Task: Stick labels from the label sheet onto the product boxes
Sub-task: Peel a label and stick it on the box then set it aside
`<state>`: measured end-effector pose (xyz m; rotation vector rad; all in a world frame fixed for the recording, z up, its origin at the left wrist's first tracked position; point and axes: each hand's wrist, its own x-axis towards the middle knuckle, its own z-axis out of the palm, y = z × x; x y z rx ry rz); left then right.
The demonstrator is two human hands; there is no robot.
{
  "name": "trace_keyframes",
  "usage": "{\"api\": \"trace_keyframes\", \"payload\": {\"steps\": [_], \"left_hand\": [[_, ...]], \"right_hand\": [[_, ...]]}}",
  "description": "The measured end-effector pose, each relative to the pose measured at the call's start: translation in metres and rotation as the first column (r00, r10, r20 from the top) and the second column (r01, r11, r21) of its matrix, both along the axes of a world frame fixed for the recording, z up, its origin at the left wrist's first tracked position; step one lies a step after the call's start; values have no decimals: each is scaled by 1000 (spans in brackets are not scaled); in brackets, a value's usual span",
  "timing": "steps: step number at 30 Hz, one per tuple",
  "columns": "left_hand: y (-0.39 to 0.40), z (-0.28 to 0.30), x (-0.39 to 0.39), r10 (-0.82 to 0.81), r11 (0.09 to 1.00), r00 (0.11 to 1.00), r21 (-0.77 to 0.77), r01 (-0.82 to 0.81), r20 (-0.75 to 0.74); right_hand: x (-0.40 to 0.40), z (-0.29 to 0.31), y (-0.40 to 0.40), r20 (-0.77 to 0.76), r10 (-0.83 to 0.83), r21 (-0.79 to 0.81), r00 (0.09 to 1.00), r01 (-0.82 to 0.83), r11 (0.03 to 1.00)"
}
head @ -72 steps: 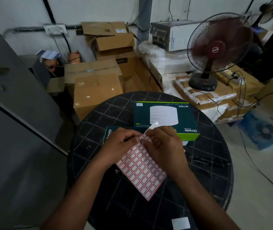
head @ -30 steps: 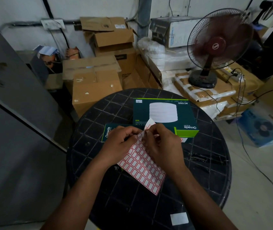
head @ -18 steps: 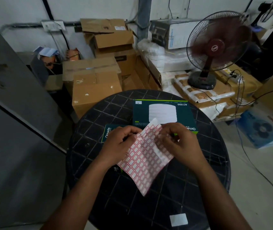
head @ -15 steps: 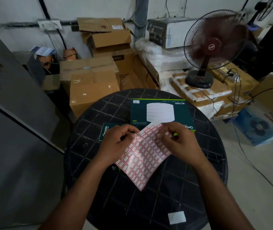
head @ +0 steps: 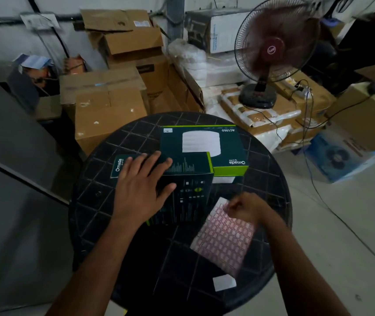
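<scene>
Red-gridded label sheet (head: 224, 233) blurred under gripping right hand (head: 243, 207), left hand (head: 139, 190) flat, fingers spread on box (head: 182, 179)

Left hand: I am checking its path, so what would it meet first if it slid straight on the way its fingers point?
Probably the far dark green product box, though depth is unclear; the left hand lies flat on the near box.

Black round table (head: 118, 247), grid-line pattern. Two boxes: near box (head: 188, 179), far box (head: 227, 144), dark green, lime edges. Label sheet (head: 223, 238), lower right: white, red-bordered rectangles. Fan (head: 275, 51), upper right: maroon. Brown cartons (head: 106, 106), upper left.
</scene>
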<state>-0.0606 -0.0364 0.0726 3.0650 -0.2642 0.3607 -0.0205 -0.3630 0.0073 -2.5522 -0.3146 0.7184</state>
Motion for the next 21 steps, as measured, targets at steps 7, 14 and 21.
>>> {"api": "trace_keyframes", "payload": {"steps": [7,14,21], "left_hand": [[2,0,10,18,997,999,71,-16,-28],[0,4,16,44,997,998,71,-41,-41],[1,2,18,40,998,999,53,-39,-14]], "right_hand": [[42,-76,13,136,156,-511,978,-65,857],[0,-117,30,317,60,-401,947,77,913],[-31,-148,41,40,29,-296,999,-15,955]]}}
